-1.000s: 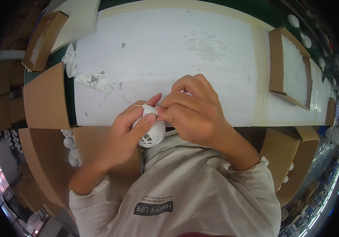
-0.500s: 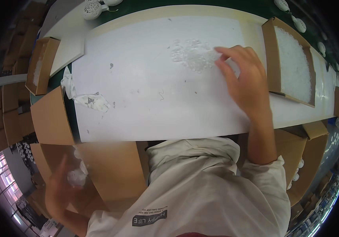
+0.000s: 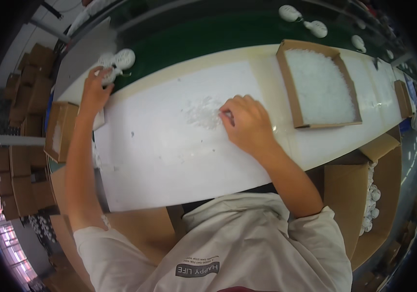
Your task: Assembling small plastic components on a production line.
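Note:
At the far left, my left hand point(image 3: 96, 90) reaches to a cluster of white patterned balls. Its thumb and fingers close around the lower ball point(image 3: 107, 78), partly hiding it. Another white ball point(image 3: 124, 59) sits just beyond, with a short wire near it. My right hand point(image 3: 248, 122) is over the middle of the white tabletop point(image 3: 169, 170), thumb and forefinger pinched together. Its fingertips are at the right edge of a loose pile of small clear pieces point(image 3: 202, 112). Whatever lies in the pinch is too small to make out.
An open cardboard box point(image 3: 320, 87) full of clear pieces stands right of the pile; a smaller box point(image 3: 60, 131) is at the left. Several white balls point(image 3: 318, 29) lie on the green surface behind. A large carton point(image 3: 383, 204) at lower right holds more white balls.
My left hand has risen from the carton at lower left to the white balls at far left. My right hand's fingers have closed into a pinch by the clear pile. The view has shifted.

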### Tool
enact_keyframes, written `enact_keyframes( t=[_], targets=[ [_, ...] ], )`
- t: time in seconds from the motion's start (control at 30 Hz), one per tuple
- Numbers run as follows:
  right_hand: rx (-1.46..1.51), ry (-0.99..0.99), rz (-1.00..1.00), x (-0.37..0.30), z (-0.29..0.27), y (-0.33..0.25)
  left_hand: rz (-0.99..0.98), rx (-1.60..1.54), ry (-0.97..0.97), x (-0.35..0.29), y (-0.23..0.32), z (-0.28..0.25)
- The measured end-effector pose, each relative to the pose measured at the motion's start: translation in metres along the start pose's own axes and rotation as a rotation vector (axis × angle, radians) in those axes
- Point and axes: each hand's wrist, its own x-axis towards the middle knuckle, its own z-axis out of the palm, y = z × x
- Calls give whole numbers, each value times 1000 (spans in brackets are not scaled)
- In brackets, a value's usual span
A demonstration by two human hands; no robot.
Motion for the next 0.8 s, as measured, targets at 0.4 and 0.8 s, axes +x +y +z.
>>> enact_keyframes(
  t=[0.4, 0.8],
  targets=[
    [189, 153, 47, 1, -5, -2, -508, -589, 212, -52, 31, -47],
    [822, -407, 152, -11, -12, -82, -329, -1008, -106, -188, 199, -66]
  ],
)
